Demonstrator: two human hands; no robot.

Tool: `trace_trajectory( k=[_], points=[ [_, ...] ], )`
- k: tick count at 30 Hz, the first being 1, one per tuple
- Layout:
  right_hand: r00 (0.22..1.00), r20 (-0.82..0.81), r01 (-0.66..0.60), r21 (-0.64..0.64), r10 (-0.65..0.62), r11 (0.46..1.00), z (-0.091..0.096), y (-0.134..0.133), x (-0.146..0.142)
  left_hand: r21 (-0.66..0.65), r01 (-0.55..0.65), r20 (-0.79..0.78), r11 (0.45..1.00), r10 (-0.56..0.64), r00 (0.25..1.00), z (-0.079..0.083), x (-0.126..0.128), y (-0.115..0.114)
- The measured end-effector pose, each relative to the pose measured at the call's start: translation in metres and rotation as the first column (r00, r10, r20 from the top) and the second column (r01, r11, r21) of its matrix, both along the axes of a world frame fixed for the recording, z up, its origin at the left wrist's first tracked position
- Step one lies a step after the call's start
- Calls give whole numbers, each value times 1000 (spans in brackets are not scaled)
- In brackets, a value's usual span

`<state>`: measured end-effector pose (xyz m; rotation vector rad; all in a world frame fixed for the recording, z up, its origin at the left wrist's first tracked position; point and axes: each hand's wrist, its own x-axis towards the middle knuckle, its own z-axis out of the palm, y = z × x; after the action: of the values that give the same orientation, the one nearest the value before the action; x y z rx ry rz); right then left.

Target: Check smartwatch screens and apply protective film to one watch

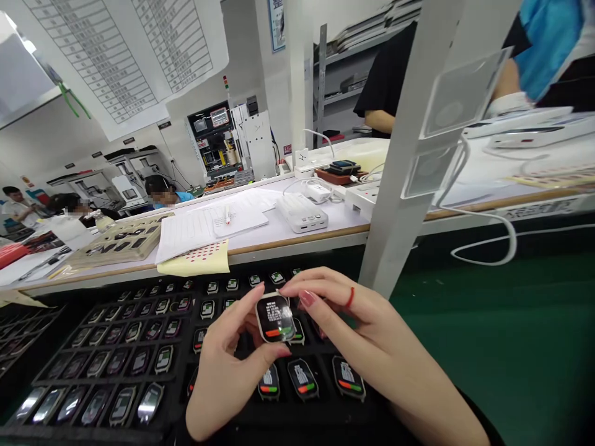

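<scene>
My left hand (pixel 232 362) grips a smartwatch body (pixel 274 317) between thumb and fingers, holding it up with its screen toward me. The screen is lit, with white text on black and a red and a green button along the bottom. No strap shows on it. My right hand (pixel 357 322) is at the watch's upper right edge, its fingertips close together there; whether they pinch the rim is hard to see. Below both hands lies a black tray (pixel 179 371) with many watch bodies in its pockets. One lit watch (pixel 303 379) in it shows a similar screen.
Behind the tray runs a white bench with papers (pixel 209 223), a pen (pixel 227 215), a white power bank (pixel 302 212) and a beige tray (pixel 121 241) of dark parts. A white metal post (pixel 404 155) rises at the right. Several people are around the benches beyond.
</scene>
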<state>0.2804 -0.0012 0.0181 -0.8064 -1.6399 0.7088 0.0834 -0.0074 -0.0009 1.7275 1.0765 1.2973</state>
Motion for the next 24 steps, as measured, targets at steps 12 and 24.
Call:
trace_trajectory(
  k=[12, 24],
  points=[
    [997, -16, 75, 146, -73, 986, -4, 1, -26, 123, 26, -64, 992, -18, 998, 1, -21, 11],
    [981, -1, 192, 199, -196, 961, -4, -5, -34, 295, 37, -114, 955, -4, 993, 6, -17, 10]
  ],
)
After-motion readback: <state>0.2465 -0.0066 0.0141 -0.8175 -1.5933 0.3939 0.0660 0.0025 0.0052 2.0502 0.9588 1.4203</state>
